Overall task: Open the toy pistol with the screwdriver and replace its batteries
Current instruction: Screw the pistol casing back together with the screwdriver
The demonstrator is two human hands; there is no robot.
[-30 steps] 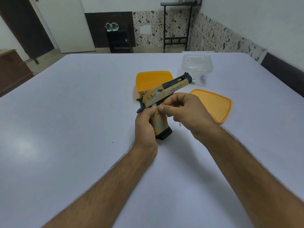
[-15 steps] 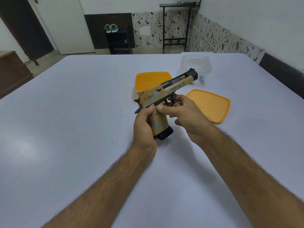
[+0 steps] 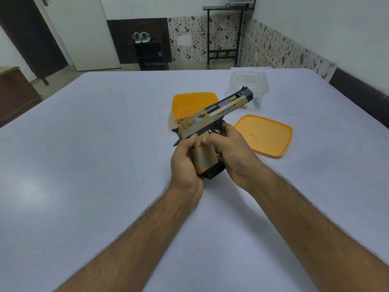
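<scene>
A wooden cabinet [image 3: 14, 93] shows at the far left edge, beyond the pale, smooth table [image 3: 84, 165] that fills most of the view. Farther back, a pair of light sneakers [image 3: 141, 37] sits on a dark low shelf unit [image 3: 151, 55] against the wall.

Near the middle of the table the left hand [image 3: 185, 163] wraps its palm and curled fingers around the back of the grip of the toy pistol [image 3: 210, 123], thumb pressed on the side of the frame. The pistol is held just above the tabletop, grip downward with its black base toward the person. Its long axis runs from lower left to upper right, the muzzle pointing up and away to the right, the hammer end at the left. The body is hard plastic in mottled tan and grey with a black slide top and muzzle, a gold lever near the rear, ridged serrations, and printed lettering along the slide.

Behind the pistol lies an orange plastic container [image 3: 189, 104], rounded at the corners. The right hand [image 3: 231, 152] grasps the front of the grip, its thumb on the side panel and its fingers curled up by the trigger guard.

To the right, a flat orange lid [image 3: 265, 135] with a raised rim lies on the table. Beyond it stands a clear, glossy plastic box [image 3: 249, 85] with small items inside, too unclear to name. A black metal stand [image 3: 225, 28] rises against the speckled wall tiles.
</scene>
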